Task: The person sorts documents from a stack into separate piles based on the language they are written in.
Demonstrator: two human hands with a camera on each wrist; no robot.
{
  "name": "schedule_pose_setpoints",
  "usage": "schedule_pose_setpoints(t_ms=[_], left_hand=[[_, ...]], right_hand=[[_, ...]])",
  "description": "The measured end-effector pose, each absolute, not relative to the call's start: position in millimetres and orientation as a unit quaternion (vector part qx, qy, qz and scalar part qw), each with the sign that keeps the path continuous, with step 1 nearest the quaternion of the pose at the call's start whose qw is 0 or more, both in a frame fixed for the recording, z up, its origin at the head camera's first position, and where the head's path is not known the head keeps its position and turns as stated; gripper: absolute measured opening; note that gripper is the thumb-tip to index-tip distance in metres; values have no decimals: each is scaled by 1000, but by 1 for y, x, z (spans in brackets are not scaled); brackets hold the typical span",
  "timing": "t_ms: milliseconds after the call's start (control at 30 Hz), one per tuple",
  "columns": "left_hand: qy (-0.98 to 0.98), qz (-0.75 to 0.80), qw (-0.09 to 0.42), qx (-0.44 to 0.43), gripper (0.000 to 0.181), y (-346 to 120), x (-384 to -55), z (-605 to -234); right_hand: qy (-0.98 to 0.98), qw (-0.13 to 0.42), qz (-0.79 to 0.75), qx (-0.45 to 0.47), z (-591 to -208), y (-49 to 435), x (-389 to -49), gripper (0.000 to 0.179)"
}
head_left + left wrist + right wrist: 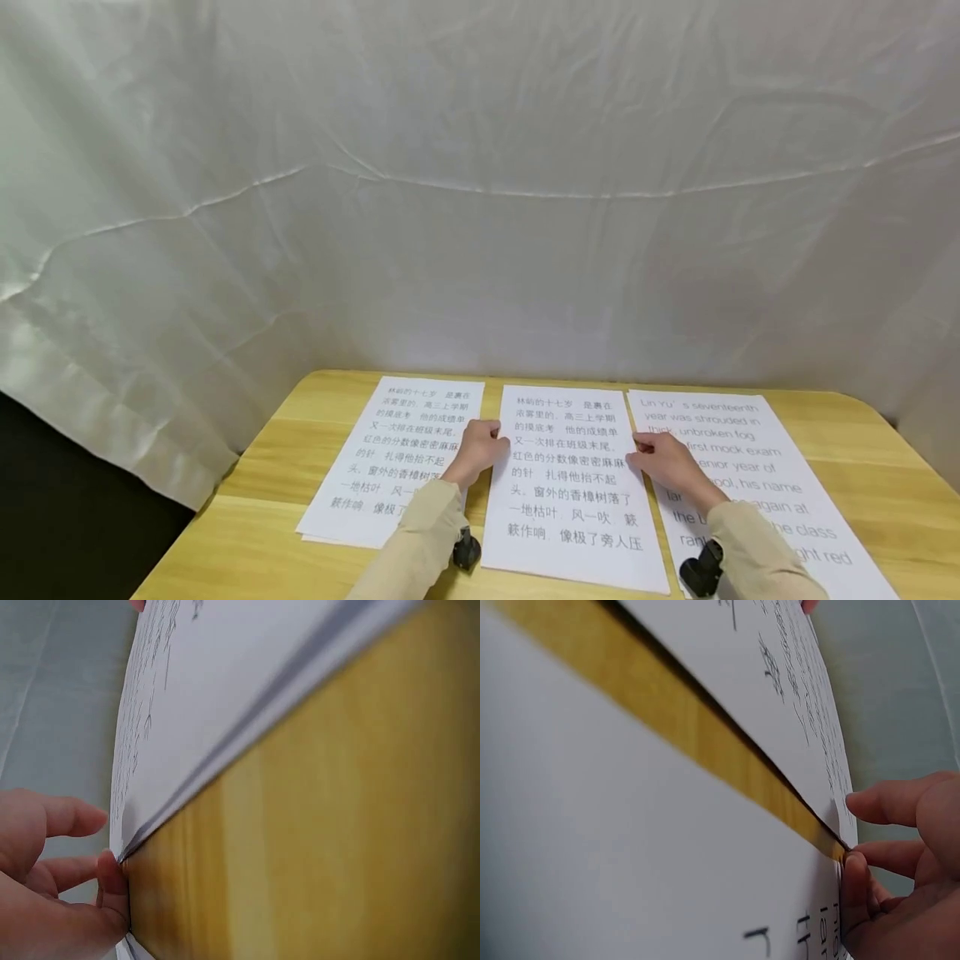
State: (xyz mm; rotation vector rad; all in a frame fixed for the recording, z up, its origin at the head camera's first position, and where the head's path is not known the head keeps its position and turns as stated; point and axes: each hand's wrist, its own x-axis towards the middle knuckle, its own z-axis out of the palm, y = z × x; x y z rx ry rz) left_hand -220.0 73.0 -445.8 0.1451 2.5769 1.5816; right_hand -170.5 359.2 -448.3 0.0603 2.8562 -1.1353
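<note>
A stack of printed paper [570,492] with Chinese text lies in the middle of the wooden table, between both hands. My left hand [482,452] is at its left long edge, thumb and fingers pinching there. In the left wrist view, the edge of the paper [247,697] shows a dark gap between layers beside the fingertips. My right hand [667,461] pinches the opposite edge, its wrist passing over the English sheets. From the right wrist, one finger [889,802] stands apart from the pinch, over the printed side.
To the left lies another pile of Chinese sheets [352,475], partly under the left forearm. English-text sheets [795,475] lie on the right, under the right forearm. The wooden table [247,500] ends at a pale curtain [480,275] behind it.
</note>
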Motion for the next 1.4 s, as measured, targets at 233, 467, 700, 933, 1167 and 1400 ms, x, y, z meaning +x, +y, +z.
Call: schedule_pose_setpoints(t_ms=[233, 467, 700, 933, 1167, 1400], left_hand=[[856, 512, 50, 43, 37, 75, -219, -445], [853, 517, 50, 43, 44, 75, -220, -440], [857, 513, 42, 34, 44, 77, -221, -439], [859, 510, 41, 36, 21, 76, -222, -432], [863, 501, 60, 30, 47, 74, -226, -427], [846, 528, 72, 12, 48, 68, -230, -429]], right_hand=[[924, 24, -380, 32, -449, 354, -168, 57], [916, 22, -399, 41, -449, 351, -167, 57], [910, 24, -410, 49, -449, 349, -169, 53], [915, -4, -402, 35, -446, 348, -167, 52], [886, -13, -460, 61, -443, 348, -168, 52], [838, 24, -536, 102, -440, 351, -167, 53]])
